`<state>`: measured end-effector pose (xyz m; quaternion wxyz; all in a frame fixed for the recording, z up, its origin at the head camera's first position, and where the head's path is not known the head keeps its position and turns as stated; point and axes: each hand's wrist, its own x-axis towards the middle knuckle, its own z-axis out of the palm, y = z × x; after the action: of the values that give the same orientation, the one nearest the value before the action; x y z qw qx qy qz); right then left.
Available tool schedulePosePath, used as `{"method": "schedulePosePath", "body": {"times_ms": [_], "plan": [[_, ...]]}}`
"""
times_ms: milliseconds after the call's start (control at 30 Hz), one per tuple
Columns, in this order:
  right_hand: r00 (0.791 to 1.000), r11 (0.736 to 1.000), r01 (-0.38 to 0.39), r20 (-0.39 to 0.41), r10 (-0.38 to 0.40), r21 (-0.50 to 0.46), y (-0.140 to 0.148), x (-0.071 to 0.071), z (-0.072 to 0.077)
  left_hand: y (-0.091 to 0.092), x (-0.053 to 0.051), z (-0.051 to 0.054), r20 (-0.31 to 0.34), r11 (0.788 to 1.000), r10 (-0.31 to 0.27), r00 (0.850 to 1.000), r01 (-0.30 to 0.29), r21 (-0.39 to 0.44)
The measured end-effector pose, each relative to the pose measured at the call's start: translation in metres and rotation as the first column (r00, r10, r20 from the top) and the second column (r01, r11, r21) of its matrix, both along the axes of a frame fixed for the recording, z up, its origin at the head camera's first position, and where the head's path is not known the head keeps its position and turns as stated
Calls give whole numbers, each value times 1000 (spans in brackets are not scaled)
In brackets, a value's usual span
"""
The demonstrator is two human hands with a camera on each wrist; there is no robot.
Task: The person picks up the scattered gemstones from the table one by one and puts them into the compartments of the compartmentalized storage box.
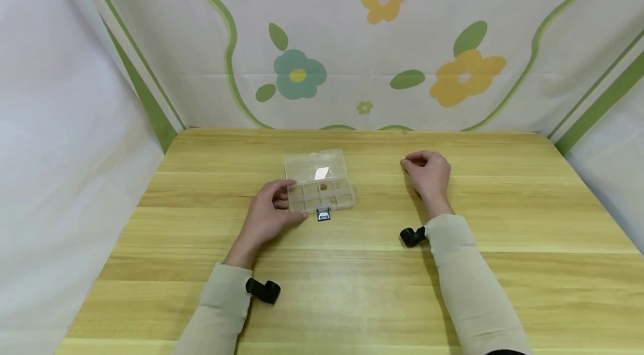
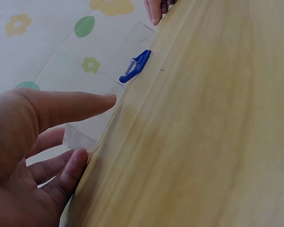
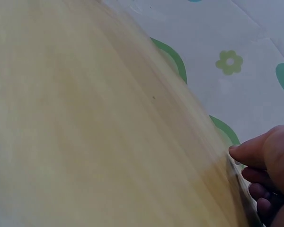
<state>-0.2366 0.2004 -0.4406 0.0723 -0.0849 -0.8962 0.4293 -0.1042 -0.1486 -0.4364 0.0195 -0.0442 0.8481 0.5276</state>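
A clear compartment box (image 1: 297, 197) lies with its lid (image 1: 307, 167) folded back on the far side. My left hand (image 1: 264, 215) grips its left end, thumb at the near edge and fingers at the far side. In the left wrist view, that hand (image 2: 33, 137) is beside the clear plastic (image 2: 80, 137). A small blue-edged piece (image 1: 323, 214) is at the box's front, showing blue (image 2: 138, 65) from the side. Small brownish bits (image 1: 323, 187) lie in a compartment. My right hand (image 1: 430, 176) is right of the box, thumb and fingertips together; whether they hold something tiny is unclear. The right wrist view shows this hand (image 3: 270, 165) low.
The wooden table (image 1: 342, 288) reaches back to a white cloth (image 1: 347, 36) with flowers and leaves. More white cloth (image 1: 65, 148) hangs at the left. Black wrist-mounted devices (image 1: 264, 290) sit at both sleeves.
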Motion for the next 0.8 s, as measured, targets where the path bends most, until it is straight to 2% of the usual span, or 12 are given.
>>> {"method": "schedulePosePath", "body": {"times_ms": [300,600,800], "plan": [[999,1000,-1,-36,1,9,0,3,0,1,0,1,0,1000,-2,1000,2,9],[990,999,-40,-134,38,-15,-11,7,4,1,1,2,-1,1000,0,1000,0,8],[975,996,-84,-205,84,5,-20,11,6,1,1,2,-3,1000,0,1000,0,12]]}}
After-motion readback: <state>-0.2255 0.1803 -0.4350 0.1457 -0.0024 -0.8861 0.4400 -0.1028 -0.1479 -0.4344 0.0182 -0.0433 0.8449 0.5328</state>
